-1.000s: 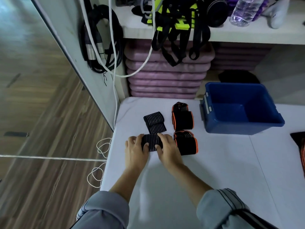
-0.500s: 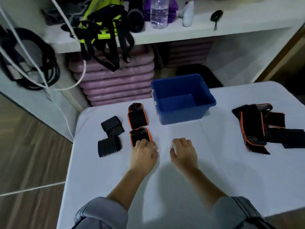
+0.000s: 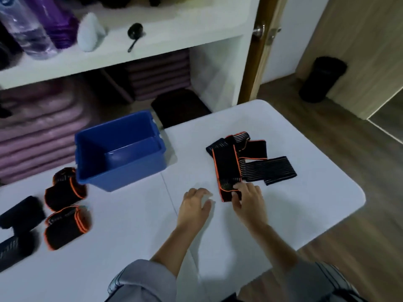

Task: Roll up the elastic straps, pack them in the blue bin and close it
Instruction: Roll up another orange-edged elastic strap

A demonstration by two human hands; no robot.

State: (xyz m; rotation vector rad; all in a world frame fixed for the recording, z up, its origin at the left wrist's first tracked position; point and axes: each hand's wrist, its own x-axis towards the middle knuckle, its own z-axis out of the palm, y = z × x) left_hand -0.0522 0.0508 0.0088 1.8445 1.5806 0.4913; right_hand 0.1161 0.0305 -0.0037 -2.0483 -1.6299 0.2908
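Table (image 3: 130, 247): white, carrying everything below.
Blue bin (image 3: 130, 173): open and empty, at the far middle; no lid in view.
Loose straps (image 3: 268, 171): a flat tangle to the right of the bin, not yet rolled.
Rolled straps (image 3: 65, 225): parked at the left, none packed.
Orange-edged strap (image 3: 226, 168): topmost; best drawn clear of the tangle, then rolled tight from its near end.
Right hand (image 3: 248, 203): appeared to pinch that near end.
Left hand (image 3: 195, 205): relaxed, holding nothing, just beside; should steady the roll's edges.
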